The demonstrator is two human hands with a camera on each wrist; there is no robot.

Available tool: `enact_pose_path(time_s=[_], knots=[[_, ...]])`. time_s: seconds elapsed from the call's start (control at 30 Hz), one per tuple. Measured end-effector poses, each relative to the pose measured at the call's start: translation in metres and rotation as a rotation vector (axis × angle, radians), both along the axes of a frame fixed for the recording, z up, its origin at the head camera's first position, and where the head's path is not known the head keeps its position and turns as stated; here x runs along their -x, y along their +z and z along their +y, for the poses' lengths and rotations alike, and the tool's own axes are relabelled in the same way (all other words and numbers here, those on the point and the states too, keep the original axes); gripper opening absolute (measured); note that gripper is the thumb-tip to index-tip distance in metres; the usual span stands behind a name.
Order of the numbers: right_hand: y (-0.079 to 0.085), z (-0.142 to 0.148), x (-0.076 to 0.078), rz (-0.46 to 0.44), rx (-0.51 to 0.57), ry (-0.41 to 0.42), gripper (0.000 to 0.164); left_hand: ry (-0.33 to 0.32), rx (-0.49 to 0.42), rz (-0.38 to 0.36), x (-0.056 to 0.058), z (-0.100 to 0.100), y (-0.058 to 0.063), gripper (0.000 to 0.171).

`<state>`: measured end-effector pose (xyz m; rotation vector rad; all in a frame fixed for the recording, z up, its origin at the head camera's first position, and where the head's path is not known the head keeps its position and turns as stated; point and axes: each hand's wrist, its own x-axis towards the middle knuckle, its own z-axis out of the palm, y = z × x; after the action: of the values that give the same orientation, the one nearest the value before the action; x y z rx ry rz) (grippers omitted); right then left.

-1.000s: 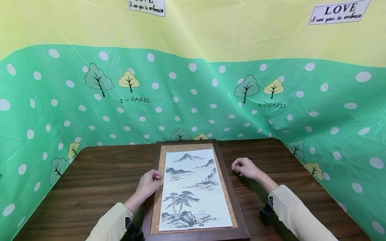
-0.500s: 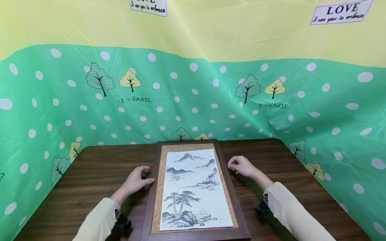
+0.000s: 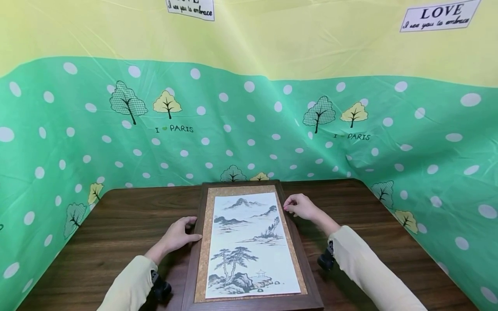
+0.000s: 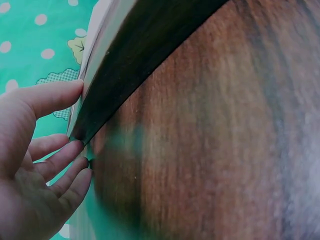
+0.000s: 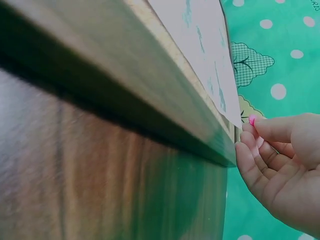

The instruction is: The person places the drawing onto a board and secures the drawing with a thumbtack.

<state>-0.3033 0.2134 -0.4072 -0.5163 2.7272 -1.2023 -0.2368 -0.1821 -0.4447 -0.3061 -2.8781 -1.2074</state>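
Note:
A brown-framed cork board (image 3: 293,242) lies on the wooden table, with a sheet of paper (image 3: 253,233) on its cork, printed with an ink landscape of mountains and pines. At the board's left edge is my left hand (image 3: 175,235); its thumb rests on the frame and its loosely extended fingers touch the side, as the left wrist view shows. My right hand (image 3: 305,208) is over the frame's right side near the paper's upper right. Between thumb and forefinger it pinches a small pink push pin (image 5: 252,120), mostly hidden by the fingertips.
Dark wooden table (image 3: 116,229) extends on both sides of the board. Behind it hangs a green and yellow curtain (image 3: 249,125) with dots and trees, meeting the table's far edge. Black wrist cameras sit at both cuffs.
My left hand first drew back left from the paper's edge, fingers spreading, then came to the frame's left edge. My right hand moved left and farther away to the frame, still pinching the push pin.

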Motion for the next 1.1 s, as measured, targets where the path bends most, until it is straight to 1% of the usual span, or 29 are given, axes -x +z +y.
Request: enact_pose_path(time_s=[0.17,0.43,0.7,0.77,0.93,1.1], knots=[[0.002,-0.007,0.007,-0.012,0.002,-0.012,0.011,0.011,-0.007,-0.005,0.000,0.000,-0.001,0.059],[0.006,-0.023,0.014,-0.010,0.017,0.027,0.011,0.021,-0.032,-0.008,-0.001,-0.001,-0.003,0.060],[0.004,-0.041,0.028,0.006,0.025,0.044,0.010,0.027,-0.062,-0.007,0.000,0.001,-0.006,0.060],[0.004,-0.046,0.031,0.002,0.027,0.035,0.011,0.026,-0.071,-0.010,0.001,0.001,-0.007,0.060],[-0.001,-0.060,0.038,-0.035,0.071,0.018,0.011,0.029,-0.085,-0.016,0.001,0.000,-0.008,0.058],[-0.011,-0.071,0.046,-0.071,0.112,-0.044,0.011,0.031,-0.094,-0.014,0.001,-0.001,-0.009,0.059]])
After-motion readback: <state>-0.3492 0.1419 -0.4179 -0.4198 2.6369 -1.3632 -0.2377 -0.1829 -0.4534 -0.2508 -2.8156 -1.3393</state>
